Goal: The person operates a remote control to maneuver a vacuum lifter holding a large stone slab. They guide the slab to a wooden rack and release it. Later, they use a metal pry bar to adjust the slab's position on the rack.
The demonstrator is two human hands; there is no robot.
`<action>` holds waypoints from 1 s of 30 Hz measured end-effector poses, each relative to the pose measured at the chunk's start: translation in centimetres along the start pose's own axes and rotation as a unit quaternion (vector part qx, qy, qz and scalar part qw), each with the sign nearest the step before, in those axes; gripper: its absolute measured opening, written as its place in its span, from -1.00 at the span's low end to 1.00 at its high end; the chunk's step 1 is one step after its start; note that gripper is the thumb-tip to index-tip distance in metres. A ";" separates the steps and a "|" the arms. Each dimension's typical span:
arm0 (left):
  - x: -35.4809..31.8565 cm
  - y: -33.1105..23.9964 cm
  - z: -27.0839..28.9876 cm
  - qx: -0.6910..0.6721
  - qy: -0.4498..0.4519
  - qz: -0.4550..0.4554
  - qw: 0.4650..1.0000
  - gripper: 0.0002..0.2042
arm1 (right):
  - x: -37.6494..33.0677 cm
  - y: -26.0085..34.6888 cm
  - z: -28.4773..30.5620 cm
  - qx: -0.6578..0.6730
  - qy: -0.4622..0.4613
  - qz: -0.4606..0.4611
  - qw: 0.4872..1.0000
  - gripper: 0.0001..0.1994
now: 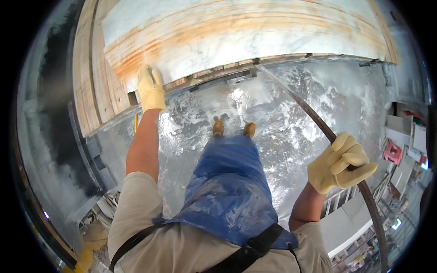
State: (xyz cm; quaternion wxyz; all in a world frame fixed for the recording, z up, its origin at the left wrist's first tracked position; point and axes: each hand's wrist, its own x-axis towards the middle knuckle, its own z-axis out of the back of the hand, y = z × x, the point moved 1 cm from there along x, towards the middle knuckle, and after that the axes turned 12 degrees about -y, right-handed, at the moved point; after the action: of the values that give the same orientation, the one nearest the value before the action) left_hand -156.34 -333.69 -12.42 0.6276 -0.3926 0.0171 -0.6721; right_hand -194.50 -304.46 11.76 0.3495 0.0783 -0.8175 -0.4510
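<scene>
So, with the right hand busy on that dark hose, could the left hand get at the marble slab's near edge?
Probably yes: the left hand already rests on the marble slab at its near edge, with nothing between them. The right hand keeps its grip on the hose.

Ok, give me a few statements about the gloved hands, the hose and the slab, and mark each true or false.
1. The right hand grips a dark curved hose. True.
2. The left hand hangs free of everything. False: it rests on the edge of the white orange-stained marble slab.
3. Both hands wear yellow gloves. True.
4. The floor is dry. False: it is wet and glistening.
5. The person wears a red apron. False: it is a blue plastic apron.
</scene>
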 end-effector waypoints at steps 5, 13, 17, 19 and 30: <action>1.7 -0.4 -3.2 -0.010 -0.015 -0.083 0.996 -0.68 | -1.3 -1.9 -4.6 0.002 -0.043 0.040 0.998 -0.24; 2.4 3.0 -7.0 0.087 -0.005 -0.129 0.988 -0.60 | -0.6 -6.8 -6.2 0.048 0.072 0.074 0.994 -0.27; 2.1 3.5 -7.5 0.081 -0.019 -0.130 0.988 -0.60 | -0.3 -7.7 -6.2 0.027 0.106 0.113 0.988 -0.47; 2.5 3.6 -7.3 0.066 -0.026 -0.116 0.991 -0.60 | 0.2 -9.0 -5.1 0.008 0.172 0.119 0.978 -0.55; 2.8 3.4 -6.8 0.053 0.008 -0.085 0.995 -0.58 | 2.6 -12.8 -6.6 0.009 0.179 0.053 0.982 -0.48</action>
State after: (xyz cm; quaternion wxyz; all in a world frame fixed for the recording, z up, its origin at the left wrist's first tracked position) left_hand -157.03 -339.96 -17.44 0.5881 -0.3530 -0.0468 -0.7262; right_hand -194.57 -317.56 5.23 0.5129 0.1170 -0.7487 -0.4034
